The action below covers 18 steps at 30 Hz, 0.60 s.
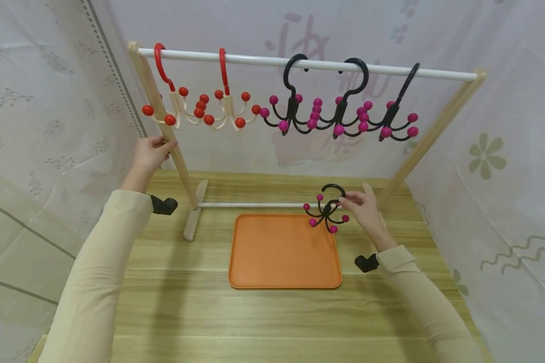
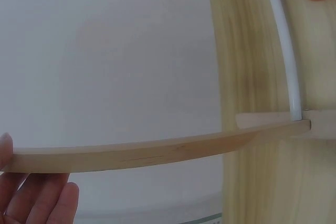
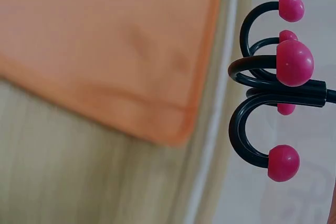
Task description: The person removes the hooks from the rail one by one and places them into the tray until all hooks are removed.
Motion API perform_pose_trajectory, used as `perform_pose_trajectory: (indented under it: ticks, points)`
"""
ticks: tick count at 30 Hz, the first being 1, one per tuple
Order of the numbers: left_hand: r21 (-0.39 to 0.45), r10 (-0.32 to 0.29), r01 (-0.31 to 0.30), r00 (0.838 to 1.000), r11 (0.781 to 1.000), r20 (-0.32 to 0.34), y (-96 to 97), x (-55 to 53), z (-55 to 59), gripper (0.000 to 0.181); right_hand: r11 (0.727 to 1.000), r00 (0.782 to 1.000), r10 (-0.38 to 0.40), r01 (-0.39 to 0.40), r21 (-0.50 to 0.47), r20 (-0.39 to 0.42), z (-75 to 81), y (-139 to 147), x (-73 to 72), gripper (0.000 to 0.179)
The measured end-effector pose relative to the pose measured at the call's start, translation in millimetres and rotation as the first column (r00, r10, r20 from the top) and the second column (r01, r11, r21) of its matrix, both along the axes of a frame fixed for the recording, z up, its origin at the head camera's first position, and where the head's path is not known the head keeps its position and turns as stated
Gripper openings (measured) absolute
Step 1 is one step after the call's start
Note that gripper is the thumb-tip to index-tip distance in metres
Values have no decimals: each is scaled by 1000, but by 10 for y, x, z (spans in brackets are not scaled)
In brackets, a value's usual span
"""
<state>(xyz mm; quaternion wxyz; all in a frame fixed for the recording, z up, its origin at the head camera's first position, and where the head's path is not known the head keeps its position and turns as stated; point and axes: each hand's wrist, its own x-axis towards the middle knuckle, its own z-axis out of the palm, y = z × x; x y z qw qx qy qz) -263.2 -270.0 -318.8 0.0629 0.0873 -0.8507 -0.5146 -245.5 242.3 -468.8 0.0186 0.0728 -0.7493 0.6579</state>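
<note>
My left hand (image 1: 151, 154) grips the left wooden post (image 1: 180, 164) of a rack; in the left wrist view the thumb lies on one side of the post and the fingers on the other. With its fingertips, my right hand (image 1: 361, 207) pinches the hook of a black multi-arm hanger (image 1: 327, 209) tipped with pink balls, held above the tray's back right corner. The right wrist view shows the curled arms of this hanger (image 3: 257, 85) up close, the hand almost wholly out of frame. An orange tray (image 1: 283, 252) lies on the table.
From the rack's white top rail (image 1: 254, 59) hang two red-hooked hangers (image 1: 227, 108) on the left and three black hangers (image 1: 340, 112) towards the right. A lower white bar (image 1: 254, 205) joins the posts behind the tray. The right post (image 1: 431, 136) stands beside a patterned curtain (image 1: 504, 176).
</note>
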Motion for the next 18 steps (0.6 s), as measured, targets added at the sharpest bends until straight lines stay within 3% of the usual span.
perform_pose_trajectory:
  ticks: [2,5,6,9,12,14,18]
  points:
    - [-4,-2,2,1000,1000,3,-7,0,-3,51,999,1000,-2,1,49,28,-204,-100,-69,29]
    - [-6,-4,4,1000,1000,13,2,2,14,51,998,998,55,-55,-17,7,-598,-169,-216,26]
    - [-8,-4,4,1000,1000,15,7,1,21,51,999,999,38,-38,6,21,-674,-211,-251,28]
    - [-9,-5,5,1000,1000,11,14,12,17,51,999,999,34,-35,8,33,-405,-541,4,25]
    - [-19,-4,4,1000,1000,-8,19,16,8,49,997,997,28,-33,66,72,-17,-864,271,24]
    - [-26,-4,4,1000,1000,-18,20,18,4,49,997,996,49,-53,47,77,85,-1002,353,23]
    - [-18,-6,6,1000,1000,-15,17,25,5,51,997,992,70,-73,22,107,119,-1224,384,22]
